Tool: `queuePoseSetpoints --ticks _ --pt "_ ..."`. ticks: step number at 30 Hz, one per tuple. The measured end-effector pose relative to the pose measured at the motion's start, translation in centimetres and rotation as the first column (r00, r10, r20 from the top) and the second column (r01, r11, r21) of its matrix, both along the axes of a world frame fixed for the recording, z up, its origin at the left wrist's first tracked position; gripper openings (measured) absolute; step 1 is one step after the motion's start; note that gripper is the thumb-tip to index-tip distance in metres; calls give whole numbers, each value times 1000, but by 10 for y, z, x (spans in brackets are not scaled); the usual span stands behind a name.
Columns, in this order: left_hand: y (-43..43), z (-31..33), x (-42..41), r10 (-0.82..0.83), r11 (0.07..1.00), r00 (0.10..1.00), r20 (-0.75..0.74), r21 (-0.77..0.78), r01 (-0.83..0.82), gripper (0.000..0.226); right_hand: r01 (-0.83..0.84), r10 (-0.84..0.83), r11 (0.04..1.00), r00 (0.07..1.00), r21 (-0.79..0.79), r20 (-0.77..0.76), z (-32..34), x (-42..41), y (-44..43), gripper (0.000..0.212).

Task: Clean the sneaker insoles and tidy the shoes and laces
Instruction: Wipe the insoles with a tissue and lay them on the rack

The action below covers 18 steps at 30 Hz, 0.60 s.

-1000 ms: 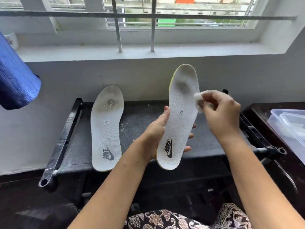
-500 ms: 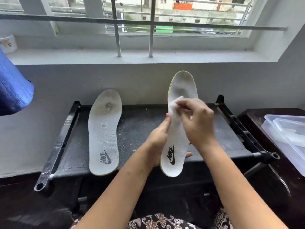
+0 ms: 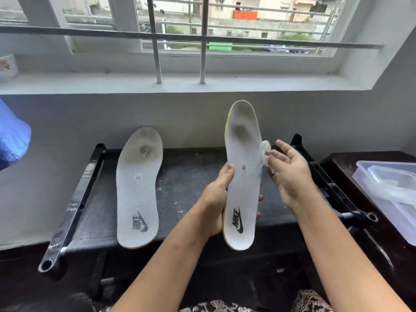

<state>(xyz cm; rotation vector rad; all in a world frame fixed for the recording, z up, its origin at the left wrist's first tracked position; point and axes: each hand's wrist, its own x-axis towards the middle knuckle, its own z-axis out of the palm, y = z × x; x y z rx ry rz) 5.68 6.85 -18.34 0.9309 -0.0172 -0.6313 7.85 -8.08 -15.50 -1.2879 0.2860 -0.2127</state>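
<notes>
Head view, ref landmark = black rack (image 3: 191, 176) below the window. Your L hand (image 3: 216, 199) grips the held insole (image 3: 243, 176) above the rack's front-right area, toe end up, heel end down, printed side toward you. Thumb lies along the insole's L edge; fingers wrap behind, w/ tips showing at the R edge near the logo. This insole has a yellow rim and two grey smudges in the forefoot zone.

Your R hand (image 3: 290, 176) sits just R of that insole, over the rack's R portion, palm turned inward. It pinches a white wipe (image 3: 264, 152) at the fingertips, other fingers loosely spread. Wipe is at the insole's R edge; blur prevents a firm call on contact.

Second insole (image 3: 138, 188) rests on the rack's L half, toe leaning on the wall behind the rack, heel at the rack's front edge, apart from both hands. Clear plastic tub (image 3: 391, 192) stands R of the rack on a dark table (image 3: 337, 163). Blue cloth (image 3: 11, 136) hangs well L of the rack.
</notes>
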Motion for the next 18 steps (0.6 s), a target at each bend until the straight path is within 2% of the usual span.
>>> queuePoseSetpoints --ticks 2,4,7,9,10,13,15,16,18 --pt "-3 0 0 44 999 998 41 -17 -43 32 -163 159 985 984 -50 -78 3 -5 6 52" --pt "-4 -1 0 102 995 994 38 -24 -101 31 -294 282 949 953 -115 -109 5 -9 11 42" --pt "-2 -2 1 163 986 985 57 -38 -161 37 -306 296 913 952 -269 -78 11 -12 15 34" --pt "2 0 3 190 977 979 68 -108 -182 43 -270 276 842 959 -468 -56 17 -15 16 32" --pt "5 2 4 202 970 977 66 -147 -191 45 -237 260 774 965 -587 -48 21 -16 17 32" --pt "15 10 9 216 956 976 23 -210 -206 50 -103 203 502 979 -859 1 30 -17 24 36" --pt "20 12 11 205 955 979 -11 -219 -202 48 -17 168 343 985 -939 43 29 -15 29 46" --pt "21 13 10 195 957 981 -25 -214 -195 46 42 155 303 984 -952 93 27 -14 31 49" --pt "21 15 9 160 963 986 -36 -215 -164 39 188 133 290 963 -938 235 20 -14 35 48"
